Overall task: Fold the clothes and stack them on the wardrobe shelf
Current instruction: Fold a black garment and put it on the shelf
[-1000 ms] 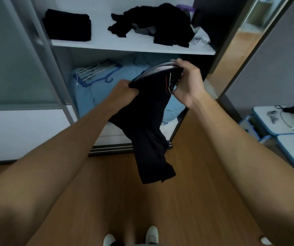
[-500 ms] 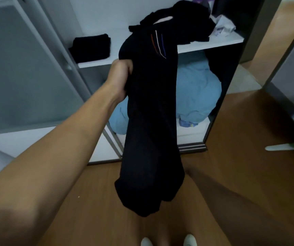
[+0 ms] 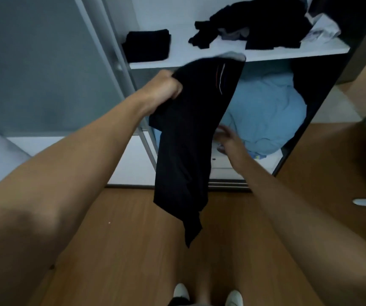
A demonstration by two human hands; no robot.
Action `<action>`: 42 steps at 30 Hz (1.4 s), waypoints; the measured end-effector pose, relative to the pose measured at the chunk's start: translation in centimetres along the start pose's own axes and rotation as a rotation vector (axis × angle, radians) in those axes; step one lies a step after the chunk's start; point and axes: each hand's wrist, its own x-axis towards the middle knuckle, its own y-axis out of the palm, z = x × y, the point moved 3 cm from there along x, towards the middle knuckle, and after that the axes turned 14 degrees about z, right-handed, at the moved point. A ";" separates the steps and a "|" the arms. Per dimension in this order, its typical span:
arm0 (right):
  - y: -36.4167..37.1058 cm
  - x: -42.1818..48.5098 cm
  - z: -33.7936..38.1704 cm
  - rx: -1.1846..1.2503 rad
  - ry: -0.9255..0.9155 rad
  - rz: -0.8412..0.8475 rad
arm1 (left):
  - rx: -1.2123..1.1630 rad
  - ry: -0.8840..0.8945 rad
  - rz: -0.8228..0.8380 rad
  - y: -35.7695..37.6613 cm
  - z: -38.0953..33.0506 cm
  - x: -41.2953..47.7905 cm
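Above wood floor [image 3: 133, 250], left hand [image 3: 164, 87] clutches black garment [image 3: 188, 140]; right hand [image 3: 229, 141] slack-fingered (blurred) below 1 white shelf [image 3: 177, 56].

black garment [image 3: 188, 140]: hanging, unfolded | 1 folded black piece [image 3: 146, 46]: shelf [image 3: 177, 56] left | dark heap [image 3: 259, 25]: shelf right

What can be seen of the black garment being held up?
The black garment looks thin and soft, with a grey band along its top edge and short red and white stripes below it. Unfolded, it hangs in front of the wardrobe, its lower end tapering to a point above the floor. The left hand grips its upper left edge; the right hand is open beside it, contact unclear.
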 end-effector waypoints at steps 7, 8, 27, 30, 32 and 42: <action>0.6 -0.5 9.2 -0.030 -0.323 -0.027 | 0.265 -0.049 0.194 -1.4 4.0 -0.5; 0.6 -0.6 9.7 -0.065 -0.319 -0.053 | 0.290 -0.055 0.190 -2.0 4.6 -0.7; 1.0 -1.2 11.7 -0.150 -0.203 0.067 | 0.448 -0.171 0.105 -2.1 13.4 0.1; -0.1 -2.3 10.6 -0.057 -0.204 0.148 | 0.135 -0.056 0.143 -1.5 12.6 -0.4; -0.4 -3.2 9.5 -0.055 -0.190 0.238 | -0.003 0.002 0.124 -1.2 11.8 -0.8; -1.5 -4.7 9.1 0.280 -0.282 0.079 | 0.220 -0.002 0.506 -0.5 10.4 -1.5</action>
